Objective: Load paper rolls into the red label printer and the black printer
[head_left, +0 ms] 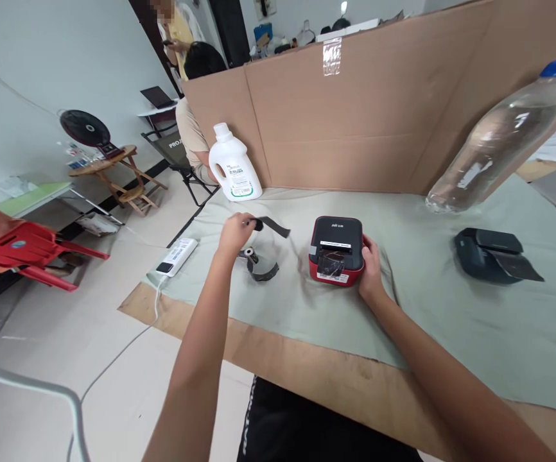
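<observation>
My left hand [234, 232] is closed in a pinch on a small roll of black ribbon [259, 224], whose loose dark end sticks out to the right. Just below it, on the cloth, lies a second small roll [250, 255] with a curled black strip [264, 276]. My right hand [372, 268] grips the right side of a red and black label printer [338, 234], its thumb along the top edge and the other fingers partly hidden. A dark, shiny strip [330, 263] hangs from the printer's front slot.
A white jug [234, 163] and a tilted large bottle of clear liquid [499, 144] stand by a cardboard panel [345, 128]. Right lies a dark device with a strip [490, 253]; left, a white power strip [178, 256] with its cable. A person [194, 128] sits behind the panel.
</observation>
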`<state>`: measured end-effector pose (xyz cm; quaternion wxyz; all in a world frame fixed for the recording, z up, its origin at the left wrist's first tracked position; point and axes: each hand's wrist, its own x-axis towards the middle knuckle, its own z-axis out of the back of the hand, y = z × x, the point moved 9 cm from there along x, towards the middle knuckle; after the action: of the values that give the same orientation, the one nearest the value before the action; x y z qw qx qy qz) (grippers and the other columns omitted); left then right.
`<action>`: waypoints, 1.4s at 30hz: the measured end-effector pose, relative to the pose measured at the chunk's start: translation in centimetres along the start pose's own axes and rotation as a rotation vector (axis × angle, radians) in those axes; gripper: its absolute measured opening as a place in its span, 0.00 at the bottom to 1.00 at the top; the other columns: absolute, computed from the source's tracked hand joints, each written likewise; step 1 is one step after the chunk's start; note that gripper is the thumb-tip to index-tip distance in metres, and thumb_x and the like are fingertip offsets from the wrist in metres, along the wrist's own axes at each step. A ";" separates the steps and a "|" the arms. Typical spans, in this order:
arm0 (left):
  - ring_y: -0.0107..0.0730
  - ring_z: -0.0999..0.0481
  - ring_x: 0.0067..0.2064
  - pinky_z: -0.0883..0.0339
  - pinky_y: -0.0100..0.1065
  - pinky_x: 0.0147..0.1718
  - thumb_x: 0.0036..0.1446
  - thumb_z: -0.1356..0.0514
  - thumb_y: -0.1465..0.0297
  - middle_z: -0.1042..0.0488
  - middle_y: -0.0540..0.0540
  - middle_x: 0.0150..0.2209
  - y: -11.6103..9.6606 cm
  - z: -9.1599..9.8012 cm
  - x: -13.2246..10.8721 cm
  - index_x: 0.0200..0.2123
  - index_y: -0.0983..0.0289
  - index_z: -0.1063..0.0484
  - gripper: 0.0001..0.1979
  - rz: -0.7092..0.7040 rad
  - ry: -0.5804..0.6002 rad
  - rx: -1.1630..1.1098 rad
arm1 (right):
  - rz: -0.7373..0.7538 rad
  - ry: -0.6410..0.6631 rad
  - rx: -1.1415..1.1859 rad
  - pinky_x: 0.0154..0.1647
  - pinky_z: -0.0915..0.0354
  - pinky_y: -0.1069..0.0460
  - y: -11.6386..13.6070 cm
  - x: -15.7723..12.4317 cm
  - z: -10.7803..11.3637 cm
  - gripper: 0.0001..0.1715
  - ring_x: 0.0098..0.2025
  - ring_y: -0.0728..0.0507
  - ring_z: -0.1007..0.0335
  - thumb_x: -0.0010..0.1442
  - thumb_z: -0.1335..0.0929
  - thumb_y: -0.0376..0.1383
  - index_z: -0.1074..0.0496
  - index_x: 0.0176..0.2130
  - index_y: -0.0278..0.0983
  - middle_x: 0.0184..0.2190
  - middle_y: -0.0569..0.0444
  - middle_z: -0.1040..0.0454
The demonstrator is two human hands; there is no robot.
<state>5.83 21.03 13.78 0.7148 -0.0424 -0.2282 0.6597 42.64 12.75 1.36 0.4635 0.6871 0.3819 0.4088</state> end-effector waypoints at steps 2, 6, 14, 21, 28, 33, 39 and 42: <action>0.38 0.25 0.40 0.32 0.35 0.46 0.65 0.46 0.66 0.22 0.58 0.38 1.6 4.1 -3.9 0.43 0.65 0.21 0.15 0.113 -0.210 0.029 | -0.012 -0.006 -0.001 0.67 0.39 0.38 -0.2 0.1 0.0 0.31 0.65 0.38 0.35 0.64 0.35 0.54 0.32 0.61 0.42 0.63 0.48 0.31; 0.39 0.26 0.36 0.33 0.36 0.42 0.60 0.43 0.64 0.24 0.55 0.33 5.8 7.8 -13.1 0.35 0.62 0.21 0.12 0.392 -0.394 0.110 | -0.025 -0.012 0.006 0.65 0.37 0.39 -0.3 0.1 0.0 0.31 0.63 0.38 0.33 0.63 0.34 0.54 0.31 0.59 0.42 0.61 0.48 0.29; 0.50 0.22 0.50 0.31 0.43 0.53 0.56 0.42 0.65 0.21 0.63 0.46 10.0 1.5 -17.1 0.45 0.65 0.21 0.16 0.555 -0.164 0.025 | 0.007 -0.021 -0.037 0.66 0.39 0.39 0.6 -0.1 -0.1 0.29 0.64 0.37 0.34 0.64 0.35 0.53 0.31 0.58 0.42 0.61 0.47 0.29; 0.53 0.28 0.61 0.29 0.49 0.55 0.63 0.41 0.60 0.27 0.65 0.57 2.1 4.8 -17.1 0.58 0.61 0.27 0.23 0.359 -0.491 -0.051 | 0.005 -0.048 -0.150 0.67 0.40 0.35 2.4 -1.5 0.4 0.28 0.63 0.36 0.33 0.67 0.37 0.53 0.29 0.58 0.41 0.59 0.47 0.27; 0.45 0.19 0.50 0.27 0.43 0.54 0.68 0.46 0.59 0.17 0.60 0.48 -13.7 -7.4 -8.4 0.54 0.61 0.22 0.20 -0.093 0.168 -0.699 | 0.204 0.258 -0.423 0.70 0.44 0.29 2.8 -3.7 0.7 0.49 0.69 0.27 0.39 0.52 0.24 0.49 0.38 0.69 0.49 0.68 0.49 0.35; 0.41 0.18 0.44 0.26 0.39 0.50 0.65 0.45 0.66 0.16 0.53 0.43 -11.8 -6.5 -5.1 0.56 0.58 0.23 0.19 -0.084 0.157 -0.764 | 0.435 0.299 -0.620 0.64 0.39 0.26 4.3 -2.7 -4.1 0.48 0.62 0.24 0.33 0.56 0.25 0.51 0.40 0.70 0.46 0.63 0.43 0.30; 0.47 0.21 0.55 0.31 0.44 0.59 0.59 0.42 0.67 0.18 0.54 0.52 0.9 -0.1 2.6 0.52 0.61 0.19 0.20 0.073 -0.092 -0.946 | 0.487 0.401 -0.526 0.61 0.35 0.31 4.7 1.0 -20.6 0.48 0.58 0.29 0.31 0.60 0.28 0.47 0.46 0.72 0.44 0.58 0.42 0.28; 0.48 0.20 0.53 0.31 0.44 0.58 0.51 0.39 0.68 0.16 0.56 0.47 7.7 1.5 6.5 0.46 0.65 0.17 0.19 0.239 -0.134 -1.062 | 0.420 0.459 -0.414 0.63 0.38 0.29 1.9 2.7 -28.9 0.53 0.61 0.28 0.34 0.58 0.27 0.46 0.50 0.73 0.40 0.60 0.39 0.30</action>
<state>-1.68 27.94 14.12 0.4990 -0.3810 -0.5683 0.5318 17.51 24.05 10.57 0.4009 0.5326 0.2358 0.7071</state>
